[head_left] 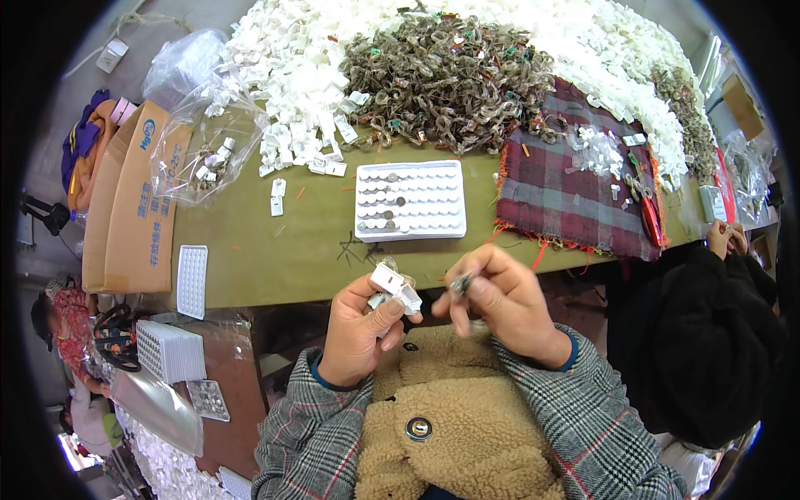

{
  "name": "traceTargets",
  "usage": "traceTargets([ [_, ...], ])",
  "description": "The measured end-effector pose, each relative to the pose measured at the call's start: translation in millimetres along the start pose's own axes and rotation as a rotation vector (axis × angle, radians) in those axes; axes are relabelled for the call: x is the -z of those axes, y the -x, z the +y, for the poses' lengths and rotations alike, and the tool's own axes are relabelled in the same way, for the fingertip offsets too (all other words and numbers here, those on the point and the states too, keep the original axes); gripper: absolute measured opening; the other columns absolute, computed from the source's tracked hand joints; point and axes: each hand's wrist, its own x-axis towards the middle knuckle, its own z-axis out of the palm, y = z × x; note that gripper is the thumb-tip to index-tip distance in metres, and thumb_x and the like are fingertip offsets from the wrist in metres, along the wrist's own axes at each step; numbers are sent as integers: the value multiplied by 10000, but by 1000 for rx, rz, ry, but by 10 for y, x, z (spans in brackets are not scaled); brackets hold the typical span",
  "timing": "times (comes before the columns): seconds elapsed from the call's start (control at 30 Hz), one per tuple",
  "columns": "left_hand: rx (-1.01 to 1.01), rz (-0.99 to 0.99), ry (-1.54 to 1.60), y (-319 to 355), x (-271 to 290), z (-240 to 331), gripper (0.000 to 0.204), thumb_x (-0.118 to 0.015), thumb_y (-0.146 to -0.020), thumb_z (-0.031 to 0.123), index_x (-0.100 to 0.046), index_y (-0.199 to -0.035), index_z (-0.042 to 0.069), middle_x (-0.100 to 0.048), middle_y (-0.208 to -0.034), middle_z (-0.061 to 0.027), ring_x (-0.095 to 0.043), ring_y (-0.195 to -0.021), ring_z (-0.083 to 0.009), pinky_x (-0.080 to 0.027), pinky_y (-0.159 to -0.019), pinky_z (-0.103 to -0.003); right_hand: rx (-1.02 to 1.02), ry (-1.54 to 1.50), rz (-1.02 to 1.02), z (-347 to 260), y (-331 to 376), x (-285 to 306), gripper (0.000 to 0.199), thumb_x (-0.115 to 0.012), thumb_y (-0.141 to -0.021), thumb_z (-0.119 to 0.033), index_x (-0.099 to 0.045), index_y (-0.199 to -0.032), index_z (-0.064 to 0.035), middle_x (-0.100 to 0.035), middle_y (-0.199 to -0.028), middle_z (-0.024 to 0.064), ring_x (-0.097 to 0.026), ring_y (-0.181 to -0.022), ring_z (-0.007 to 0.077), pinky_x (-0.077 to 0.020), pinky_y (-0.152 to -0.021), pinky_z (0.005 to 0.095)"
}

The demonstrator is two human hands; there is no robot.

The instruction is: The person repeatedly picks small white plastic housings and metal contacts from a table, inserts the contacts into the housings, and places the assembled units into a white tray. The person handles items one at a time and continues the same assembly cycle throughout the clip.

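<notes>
Close in front of my chest, my left hand [354, 337] is closed round a small white plastic casing [387, 278] that stands open, with thin wire at its top. Just to the right, my right hand [515, 307] pinches a small dark piece [461, 284] between thumb and fingers; motion blurs it, so its kind is unclear. Beyond both hands lies a white moulded tray [454, 228] with rows of round pockets. Several small round discs [377, 225] sit in its left part, some silvery and some pale.
White casings [292, 92] heap across the far table, with a mound of tangled brown wires [442, 83]. A plaid cloth [542, 212] at right bears clear bits and red-handled pliers [651, 222]. Left are a cardboard box [125, 225] and stacked trays [171, 350]. A person in black [700, 333] sits at right.
</notes>
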Motion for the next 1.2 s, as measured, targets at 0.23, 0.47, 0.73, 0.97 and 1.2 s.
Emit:
traceTargets([
  [0.23,-97,32,-70,21,30,-110,209,-702,-933,95,-661,-1101,-23,-707,-883,-138,-509,-509,-50,-385,-414,-173,-3,367,50,150,-68,-272,90,-557,-1009,-58,-538,-1046,23,-582,-910,16,-542,-803,51,-478,-684,225],
  [0.47,-63,102,32,39,47,-98,175,-687,-938,67,-687,-1083,-29,-686,-863,-85,-508,-533,-52,-385,-414,-181,-79,597,108,155,-124,-315,68,-611,-955,-13,-601,-987,45,-596,-882,48,-554,-763,79,-473,-632,256],
  [0.73,-43,227,165,-24,90,-115,163,-684,-946,91,-694,-1067,-19,-649,-797,-37,-496,-536,-54,-394,-435,-195,715,1310,-14,349,-290,-251,381,-783,-734,-32,-668,-1087,56,-579,-843,116,-546,-673,276,-453,-593,342],
  [0.97,-171,269,-218,37,47,-36,171,-750,-875,28,-689,-1027,-21,-645,-789,-36,-523,-545,-49,-405,-455,-185,655,1170,-36,258,-318,-312,322,-748,-753,43,-670,-1066,45,-580,-891,124,-565,-684,222,-469,-573,303],
  [1.2,-370,153,-179,39,33,-52,195,-780,-827,-27,-641,-964,-25,-662,-1014,-111,-573,-602,-58,-451,-483,-191,333,1007,95,162,-165,-376,201,-695,-765,82,-628,-943,18,-585,-892,113,-597,-692,173,-485,-582,278],
])
